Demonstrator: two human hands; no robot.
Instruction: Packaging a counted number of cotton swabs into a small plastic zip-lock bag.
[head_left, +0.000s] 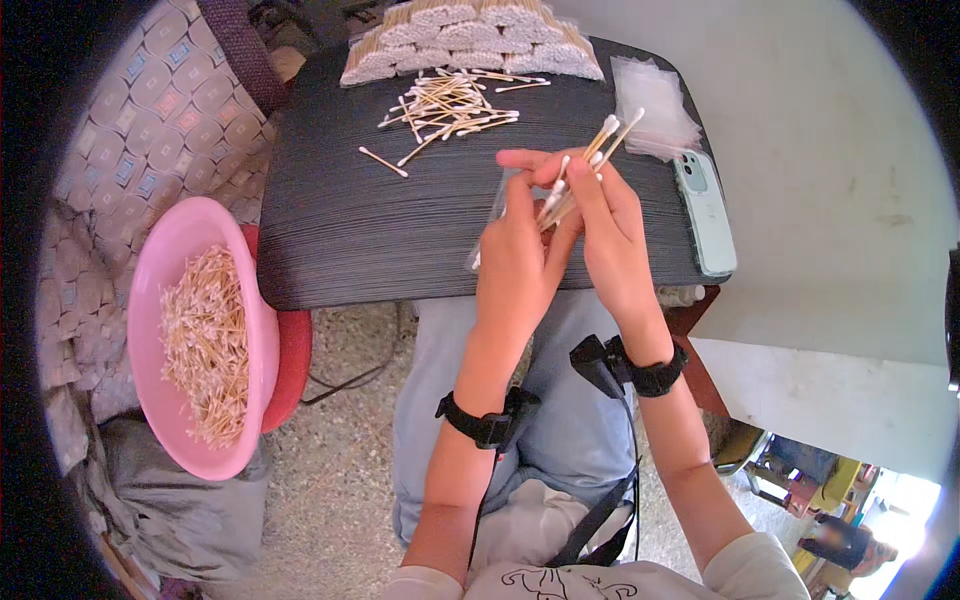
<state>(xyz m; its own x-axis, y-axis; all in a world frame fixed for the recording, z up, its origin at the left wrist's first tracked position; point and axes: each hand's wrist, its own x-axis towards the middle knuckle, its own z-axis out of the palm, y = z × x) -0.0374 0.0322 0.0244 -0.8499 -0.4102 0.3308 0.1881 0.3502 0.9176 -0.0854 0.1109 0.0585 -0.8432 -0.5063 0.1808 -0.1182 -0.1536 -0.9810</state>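
My two hands are close together above the near right part of the black table (pixel 370 235). A small clear plastic bag (pixel 484 236) shows at the left edge of my left hand (pixel 518 245), whose curled fingers hold it. Several wooden-stemmed cotton swabs (pixel 601 140) stick out past the fingers of my right hand (pixel 612 225), which is closed around them. More white tips show between the two hands. How many swabs are inside the bag is hidden by my fingers. A loose pile of cotton swabs (pixel 445 105) lies beyond my hands.
Stacked bundles of cotton swabs (pixel 470 40) stand at the table's far edge. Clear flat bags (pixel 655 105) lie at the far right, with a pale green phone (pixel 706 215) nearer. A pink basin (pixel 150 330) full of swabs sits left, on a red stool (pixel 292 370).
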